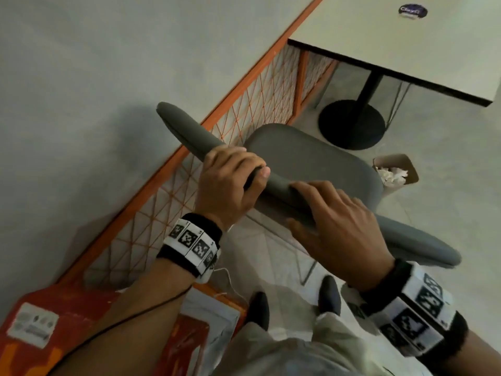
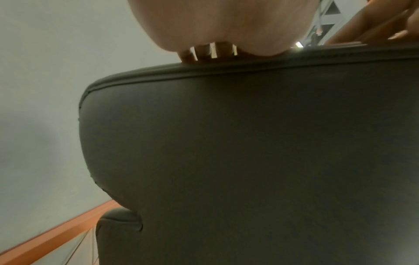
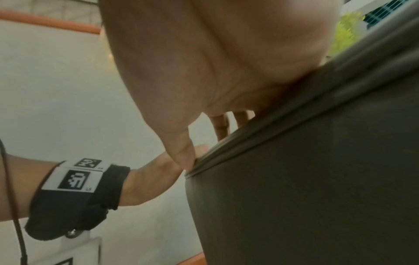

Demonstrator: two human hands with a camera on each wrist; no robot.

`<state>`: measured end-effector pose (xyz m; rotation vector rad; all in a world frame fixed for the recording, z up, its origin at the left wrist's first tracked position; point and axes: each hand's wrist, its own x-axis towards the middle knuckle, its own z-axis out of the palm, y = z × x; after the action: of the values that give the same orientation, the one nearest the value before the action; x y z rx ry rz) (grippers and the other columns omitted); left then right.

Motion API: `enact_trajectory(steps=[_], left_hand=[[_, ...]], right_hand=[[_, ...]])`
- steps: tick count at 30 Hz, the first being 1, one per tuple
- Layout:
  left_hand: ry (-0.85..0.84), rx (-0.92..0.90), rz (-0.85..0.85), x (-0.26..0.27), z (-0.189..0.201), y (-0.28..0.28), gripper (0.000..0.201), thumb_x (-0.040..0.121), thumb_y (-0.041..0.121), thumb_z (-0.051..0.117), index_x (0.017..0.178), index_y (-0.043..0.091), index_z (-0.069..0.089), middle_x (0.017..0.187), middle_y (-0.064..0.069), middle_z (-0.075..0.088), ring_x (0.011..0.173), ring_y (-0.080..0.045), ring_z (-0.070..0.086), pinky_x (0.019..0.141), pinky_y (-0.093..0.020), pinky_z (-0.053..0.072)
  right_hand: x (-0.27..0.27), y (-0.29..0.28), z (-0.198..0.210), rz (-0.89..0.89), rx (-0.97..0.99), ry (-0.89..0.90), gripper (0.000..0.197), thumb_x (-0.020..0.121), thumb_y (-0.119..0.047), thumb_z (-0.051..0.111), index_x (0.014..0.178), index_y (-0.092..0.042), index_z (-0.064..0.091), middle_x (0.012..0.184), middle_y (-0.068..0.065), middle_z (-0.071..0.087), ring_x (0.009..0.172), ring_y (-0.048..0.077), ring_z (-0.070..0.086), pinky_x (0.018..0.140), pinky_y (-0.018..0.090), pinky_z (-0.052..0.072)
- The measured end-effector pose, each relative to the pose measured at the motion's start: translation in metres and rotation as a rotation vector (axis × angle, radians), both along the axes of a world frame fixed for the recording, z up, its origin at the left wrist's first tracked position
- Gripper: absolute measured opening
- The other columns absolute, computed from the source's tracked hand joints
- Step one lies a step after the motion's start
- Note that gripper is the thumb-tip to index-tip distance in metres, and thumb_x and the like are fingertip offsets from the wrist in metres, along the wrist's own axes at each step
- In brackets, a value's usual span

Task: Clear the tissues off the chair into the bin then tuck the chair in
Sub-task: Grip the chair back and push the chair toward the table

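Observation:
A grey padded chair [image 1: 311, 161] stands between me and the white table [image 1: 406, 50], its seat facing the table and bare of tissues. My left hand [image 1: 233, 180] grips the top edge of the backrest [image 1: 184, 128], fingers curled over it. My right hand [image 1: 339, 221] grips the same edge further right, thumb behind. A cardboard bin [image 1: 406, 161] on the floor right of the seat holds crumpled white tissues [image 1: 393, 175]. In the left wrist view the backrest [image 2: 249, 161] fills the frame below my palm [image 2: 222, 23]. The right wrist view shows my palm [image 3: 215, 62] on the backrest [image 3: 317, 179].
An orange mesh fence [image 1: 244, 126] runs close along the chair's left side, beside a grey wall. The table's black pedestal base [image 1: 352, 123] stands on the floor beyond the seat. An orange box [image 1: 54, 321] lies at my lower left, near my feet [image 1: 329, 297].

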<state>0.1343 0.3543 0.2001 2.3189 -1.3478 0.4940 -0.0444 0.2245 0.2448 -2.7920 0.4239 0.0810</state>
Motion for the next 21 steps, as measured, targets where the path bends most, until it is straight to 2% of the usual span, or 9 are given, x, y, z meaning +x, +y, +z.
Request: enact_trajectory(steps=[3,7,11,15,21], left_hand=[[-0.038,-0.007,-0.053,0.015,0.001,-0.002,0.040,0.101,0.041,0.038,0.094,0.019,0.071,0.097,0.003,0.073,0.098,-0.018,0.065,0.094,-0.039,0.039],[-0.063,-0.048,-0.117,0.033,-0.007,-0.013,0.045,0.099,0.037,0.036,0.080,0.017,0.072,0.082,0.002,0.074,0.079,-0.019,0.066,0.086,-0.038,0.040],[-0.112,-0.113,-0.134,0.043,-0.017,-0.024,0.046,0.094,0.031,0.034,0.072,0.017,0.072,0.072,0.001,0.072,0.067,-0.022,0.064,0.078,-0.038,0.043],[-0.145,-0.183,-0.191,0.052,-0.018,-0.035,0.042,0.091,0.027,0.037,0.067,0.017,0.071,0.066,0.001,0.070,0.060,-0.024,0.061,0.071,-0.037,0.044],[-0.166,-0.204,-0.197,0.067,-0.020,-0.057,0.040,0.088,0.026,0.039,0.065,0.017,0.069,0.063,0.001,0.069,0.057,-0.024,0.060,0.068,-0.036,0.043]], right_hand=[[0.013,0.012,-0.004,-0.122,-0.080,-0.013,0.059,0.088,-0.056,0.051,0.139,-0.028,0.041,0.125,0.000,0.058,0.102,0.024,0.062,0.085,0.039,0.046],[0.027,0.016,-0.012,-0.247,-0.197,-0.027,0.057,0.083,-0.065,0.049,0.127,-0.029,0.053,0.106,-0.002,0.068,0.088,0.024,0.066,0.074,0.037,0.048],[0.035,0.011,-0.017,-0.311,-0.228,-0.096,0.058,0.081,-0.073,0.048,0.111,-0.026,0.065,0.090,-0.003,0.070,0.075,0.022,0.067,0.062,0.031,0.046],[0.042,0.002,-0.018,-0.334,-0.211,-0.104,0.059,0.079,-0.077,0.050,0.103,-0.027,0.068,0.085,-0.005,0.071,0.070,0.019,0.068,0.059,0.029,0.045],[0.054,-0.018,-0.019,-0.341,-0.205,-0.126,0.058,0.078,-0.077,0.053,0.104,-0.028,0.070,0.082,-0.006,0.072,0.069,0.019,0.068,0.058,0.027,0.044]])
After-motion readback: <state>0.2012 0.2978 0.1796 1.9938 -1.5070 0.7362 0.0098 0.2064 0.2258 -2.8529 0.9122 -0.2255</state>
